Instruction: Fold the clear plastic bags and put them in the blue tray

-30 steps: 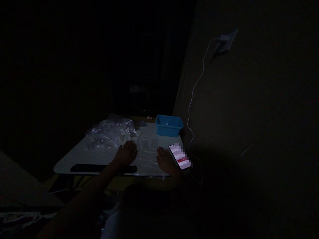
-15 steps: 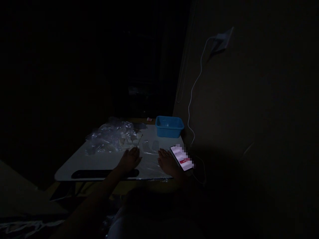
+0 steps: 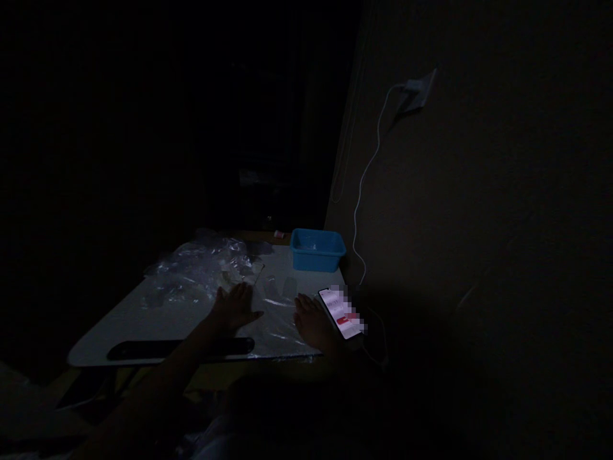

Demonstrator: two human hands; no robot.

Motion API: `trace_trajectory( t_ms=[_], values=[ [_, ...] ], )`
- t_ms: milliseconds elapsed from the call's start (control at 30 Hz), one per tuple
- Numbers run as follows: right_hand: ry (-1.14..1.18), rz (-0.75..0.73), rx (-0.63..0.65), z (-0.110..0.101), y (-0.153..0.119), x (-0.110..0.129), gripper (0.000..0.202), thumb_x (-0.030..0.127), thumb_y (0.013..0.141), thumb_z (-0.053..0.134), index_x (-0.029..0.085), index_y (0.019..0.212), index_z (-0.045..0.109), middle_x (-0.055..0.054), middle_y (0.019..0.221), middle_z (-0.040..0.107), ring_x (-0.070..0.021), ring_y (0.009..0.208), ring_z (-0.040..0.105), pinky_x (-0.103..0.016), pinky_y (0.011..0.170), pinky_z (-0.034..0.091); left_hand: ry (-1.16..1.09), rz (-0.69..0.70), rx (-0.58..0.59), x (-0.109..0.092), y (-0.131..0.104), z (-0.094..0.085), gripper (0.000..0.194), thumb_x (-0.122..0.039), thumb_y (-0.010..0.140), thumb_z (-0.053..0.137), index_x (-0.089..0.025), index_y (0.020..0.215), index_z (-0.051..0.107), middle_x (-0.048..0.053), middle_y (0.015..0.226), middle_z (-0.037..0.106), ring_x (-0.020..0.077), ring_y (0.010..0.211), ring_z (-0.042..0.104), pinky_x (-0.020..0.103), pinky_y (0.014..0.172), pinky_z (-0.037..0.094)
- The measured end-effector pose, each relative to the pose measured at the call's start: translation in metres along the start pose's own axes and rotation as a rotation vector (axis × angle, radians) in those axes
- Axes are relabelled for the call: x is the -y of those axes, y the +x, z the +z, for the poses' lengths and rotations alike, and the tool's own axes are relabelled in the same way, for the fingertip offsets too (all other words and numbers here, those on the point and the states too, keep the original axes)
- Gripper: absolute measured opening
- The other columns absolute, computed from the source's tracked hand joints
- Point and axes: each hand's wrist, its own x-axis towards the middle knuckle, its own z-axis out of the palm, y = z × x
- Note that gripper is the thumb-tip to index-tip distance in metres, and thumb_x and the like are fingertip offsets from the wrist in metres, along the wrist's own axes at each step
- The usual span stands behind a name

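Note:
A clear plastic sheet or bag (image 3: 275, 326) lies spread on the white folding table (image 3: 103, 326). My left hand (image 3: 233, 308) rests flat at its left side, fingers stretched out and thumb apart. Over its right side lies my right hand (image 3: 310, 319), palm down with the fingers extended, close beside a lit phone (image 3: 342, 313). Neither hand grips anything. Beyond my left hand spreads a crumpled heap of clear plastic (image 3: 201, 265), with something pale in it that I cannot make out.
A blue plastic basin (image 3: 317, 250) stands at the table's back right corner. Near it lies a small pink and white item (image 3: 279, 234). A white cable (image 3: 366, 169) hangs from the wall socket (image 3: 417, 91). A black slot (image 3: 143, 349) runs along the front edge. The room is very dark.
My left hand has moved left, away from the right hand, and its thumb now spreads wider. The view has shifted slightly; the phone and basin stay put on the table.

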Motion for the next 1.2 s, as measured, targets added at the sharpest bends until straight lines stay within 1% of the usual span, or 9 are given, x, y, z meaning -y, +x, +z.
trace_trajectory(
  t_ms=[100,233,300,400,600,733,933,1067,1200],
  values=[
    [-0.008,-0.009,-0.007,0.000,0.000,-0.001,0.046,0.029,0.088,0.022,0.009,0.126,0.039,-0.011,0.134,0.035,-0.0190,0.124,0.029,-0.038,0.103,0.020,0.019,-0.005,-0.055,-0.001,0.000,-0.008,0.069,-0.059,0.077,0.031,-0.013,0.127,0.035,0.019,0.137,0.029,0.0345,0.124,0.024,0.062,0.091,0.016],
    [-0.010,-0.006,-0.019,0.001,0.000,-0.001,0.045,0.029,0.088,0.023,0.010,0.126,0.039,-0.011,0.134,0.036,-0.0185,0.125,0.029,-0.037,0.103,0.020,-0.001,0.098,-0.266,-0.019,-0.005,-0.018,0.044,-0.037,0.087,0.023,-0.016,0.119,0.045,0.015,0.124,0.047,0.0280,0.116,0.039,0.056,0.094,0.019],
    [-0.008,-0.004,-0.017,0.000,0.000,-0.001,0.045,0.029,0.088,0.023,0.010,0.126,0.039,-0.011,0.134,0.036,-0.0185,0.125,0.029,-0.037,0.103,0.020,-0.051,0.197,-0.291,-0.032,-0.002,-0.019,0.038,-0.033,0.087,0.025,-0.018,0.111,0.051,0.012,0.115,0.055,0.0250,0.108,0.046,0.052,0.095,0.022],
    [-0.002,-0.006,-0.019,0.000,0.000,0.000,0.046,0.029,0.089,0.022,0.009,0.126,0.039,-0.011,0.134,0.036,-0.0188,0.125,0.029,-0.038,0.103,0.019,-0.127,0.324,-0.197,-0.048,0.010,-0.010,0.035,-0.022,0.086,0.025,-0.014,0.100,0.056,0.012,0.107,0.058,0.0188,0.101,0.052,0.036,0.092,0.034],
    [0.008,0.009,-0.012,0.001,0.001,0.001,0.046,0.029,0.089,0.022,0.010,0.127,0.038,-0.011,0.134,0.035,-0.0197,0.124,0.029,-0.039,0.102,0.021,-0.081,0.256,-0.199,-0.049,0.034,0.013,0.034,-0.017,0.082,0.029,-0.009,0.101,0.056,0.016,0.108,0.057,0.0222,0.108,0.046,0.038,0.093,0.034],
    [0.011,0.005,-0.031,0.001,0.001,0.001,0.045,0.029,0.089,0.022,0.010,0.126,0.039,-0.011,0.133,0.037,-0.0194,0.124,0.029,-0.038,0.102,0.021,-0.005,0.182,-0.182,-0.047,0.039,0.008,0.038,-0.027,0.082,0.033,-0.009,0.109,0.052,0.019,0.119,0.049,0.0269,0.113,0.041,0.045,0.093,0.031],
    [0.001,0.017,-0.023,0.001,0.001,0.001,0.046,0.030,0.088,0.023,0.011,0.127,0.038,-0.011,0.135,0.035,-0.0190,0.124,0.028,-0.038,0.102,0.020,0.028,0.086,-0.070,-0.045,0.054,-0.002,0.054,-0.046,0.080,0.033,-0.010,0.119,0.043,0.020,0.129,0.040,0.0324,0.119,0.034,0.062,0.089,0.022],
    [0.011,0.021,-0.030,-0.001,0.001,0.002,0.045,0.029,0.088,0.024,0.011,0.127,0.038,-0.011,0.135,0.035,-0.0185,0.124,0.029,-0.037,0.101,0.021,0.026,0.056,-0.194,-0.046,0.058,-0.001,0.049,-0.041,0.082,0.032,-0.009,0.118,0.045,0.019,0.128,0.042,0.0338,0.120,0.032,0.062,0.089,0.024],
    [0.030,0.024,-0.041,0.001,0.000,0.002,0.045,0.029,0.088,0.024,0.010,0.126,0.039,-0.010,0.134,0.036,-0.0190,0.124,0.029,-0.038,0.102,0.021,0.024,0.122,-0.277,-0.058,0.035,0.005,0.044,-0.027,0.084,0.030,-0.009,0.123,0.041,0.015,0.130,0.041,0.0295,0.124,0.028,0.049,0.097,0.027]
  ],
)
